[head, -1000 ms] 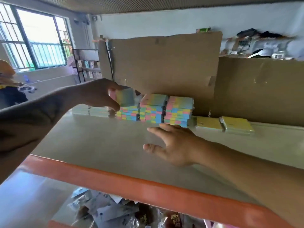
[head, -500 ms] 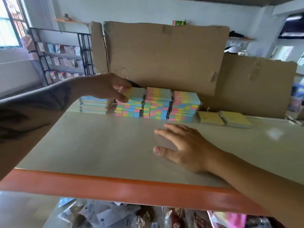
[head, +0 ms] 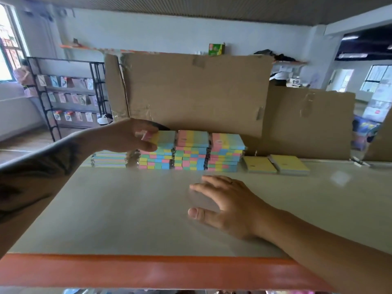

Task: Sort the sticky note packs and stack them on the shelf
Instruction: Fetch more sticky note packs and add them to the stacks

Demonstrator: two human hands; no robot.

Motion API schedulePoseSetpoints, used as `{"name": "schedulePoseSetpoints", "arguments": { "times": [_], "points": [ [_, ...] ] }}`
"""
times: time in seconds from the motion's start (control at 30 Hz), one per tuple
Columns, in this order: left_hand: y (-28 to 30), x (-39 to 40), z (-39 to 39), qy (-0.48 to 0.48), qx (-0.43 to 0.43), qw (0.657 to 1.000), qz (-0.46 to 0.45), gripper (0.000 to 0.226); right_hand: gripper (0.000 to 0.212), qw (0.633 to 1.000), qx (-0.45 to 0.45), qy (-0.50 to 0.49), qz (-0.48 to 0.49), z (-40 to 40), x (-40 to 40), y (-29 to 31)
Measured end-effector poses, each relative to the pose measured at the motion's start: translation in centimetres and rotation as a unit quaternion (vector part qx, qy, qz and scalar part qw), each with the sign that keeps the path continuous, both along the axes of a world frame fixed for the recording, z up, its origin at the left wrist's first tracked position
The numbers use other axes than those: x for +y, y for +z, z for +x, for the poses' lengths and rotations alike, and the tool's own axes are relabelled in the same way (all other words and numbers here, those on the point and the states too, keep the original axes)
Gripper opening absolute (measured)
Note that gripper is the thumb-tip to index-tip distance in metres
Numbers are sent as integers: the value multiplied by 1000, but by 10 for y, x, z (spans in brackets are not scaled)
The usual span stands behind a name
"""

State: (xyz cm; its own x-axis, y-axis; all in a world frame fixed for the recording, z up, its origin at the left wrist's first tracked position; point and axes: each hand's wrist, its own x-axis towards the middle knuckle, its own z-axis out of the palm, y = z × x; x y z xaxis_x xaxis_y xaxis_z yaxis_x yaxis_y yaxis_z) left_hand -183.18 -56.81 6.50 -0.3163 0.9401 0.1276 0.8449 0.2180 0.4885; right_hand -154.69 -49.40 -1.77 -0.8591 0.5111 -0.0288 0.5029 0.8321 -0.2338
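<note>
Left hand at the back of the shelf, thumb under and fingers over one striped pack, gripped at its left end. Pack level on top of the leftmost of three striped stacks, apparently resting there but not yet let go. Judged as the placing step: squared with the packs below, then released, with care not to nudge the neighbouring stack, which stood touching it. Third stack just beside that. Right hand flat on the bare shelf, fingers straight and spread, holding nothing, well in front of the stacks.

Further out: low pile of pale packs to the left, two yellow packs to the right, cardboard sheets upright behind. Shelf pale and smooth with an orange front edge. Beyond, a black wire rack of small cards, windows, white walls.
</note>
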Motion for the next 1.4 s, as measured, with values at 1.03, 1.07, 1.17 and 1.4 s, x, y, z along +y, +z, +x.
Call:
{"name": "schedulePoseSetpoints", "arguments": {
  "times": [1.03, 1.07, 1.17, 1.4],
  "points": [
    [-65, 104, 486, -120, 165, 979, -10, 70, 81, 981, 0, -166, 101, 432, 125, 19],
    [-64, 114, 500, -130, 164, 978, -13, 68, 80, 979, 2, -175, 105, 449, 129, 19],
    [-61, 145, 539, -170, 175, 970, -13, 66, 76, 971, 21, -209, 112, 496, 143, 21],
    [-59, 241, 614, -261, 166, 951, -26, 69, 56, 947, 48, -291, 130, 590, 174, 27]
  ]
}}
